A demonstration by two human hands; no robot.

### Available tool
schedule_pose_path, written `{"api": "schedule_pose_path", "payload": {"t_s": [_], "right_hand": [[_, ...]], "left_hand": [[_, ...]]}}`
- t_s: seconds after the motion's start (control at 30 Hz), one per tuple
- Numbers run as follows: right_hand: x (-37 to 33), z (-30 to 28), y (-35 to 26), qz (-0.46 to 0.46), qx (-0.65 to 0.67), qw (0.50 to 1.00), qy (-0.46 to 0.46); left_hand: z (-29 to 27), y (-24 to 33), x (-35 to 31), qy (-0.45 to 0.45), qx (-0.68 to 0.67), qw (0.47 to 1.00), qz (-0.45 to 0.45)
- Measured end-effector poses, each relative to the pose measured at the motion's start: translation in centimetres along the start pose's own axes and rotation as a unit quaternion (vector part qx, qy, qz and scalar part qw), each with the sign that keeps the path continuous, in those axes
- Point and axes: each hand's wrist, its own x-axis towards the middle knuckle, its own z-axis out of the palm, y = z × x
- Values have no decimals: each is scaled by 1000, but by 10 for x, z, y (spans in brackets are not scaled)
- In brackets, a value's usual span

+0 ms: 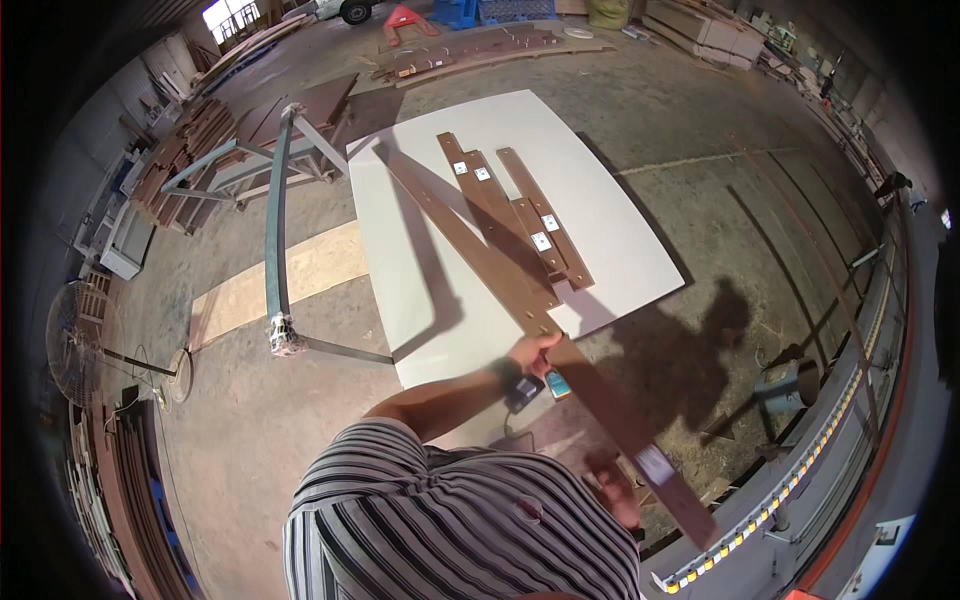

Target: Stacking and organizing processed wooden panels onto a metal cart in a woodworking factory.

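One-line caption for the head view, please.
Both hands, left hand and right hand, grip a long brown plank angled over a white board bearing shorter planks.

Green metal trestle (275,215) at nine o'clock; standing fan (78,342) beyond it; stacked timber (185,150) at ten o'clock; metal bucket (790,385) at three o'clock.

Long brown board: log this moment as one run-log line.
left hand grips long brown board mid-length | right hand holds its near end | far end over white panel | shorter boards beside
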Motion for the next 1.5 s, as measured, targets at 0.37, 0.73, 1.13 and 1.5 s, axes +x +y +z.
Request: {"api": "schedule_pose_path", "payload": {"t_s": [0.37, 0.73, 1.13, 1.5], "right_hand": [[-113, -121, 82, 195, -80, 946, 247], [-89, -116, 87, 127, -29, 950, 285], [-87, -145, 53, 156, -71, 938, 302], [-72, -173, 38, 136, -32, 944, 300]], "left_hand": [[-147, 10, 42, 77, 107, 978, 161], [-210, -66, 21, 117, 241, 956, 117], [-238, -79, -89, 193, 114, 966, -129], [-190, -109, -83, 219, 204, 954, -32]]}}
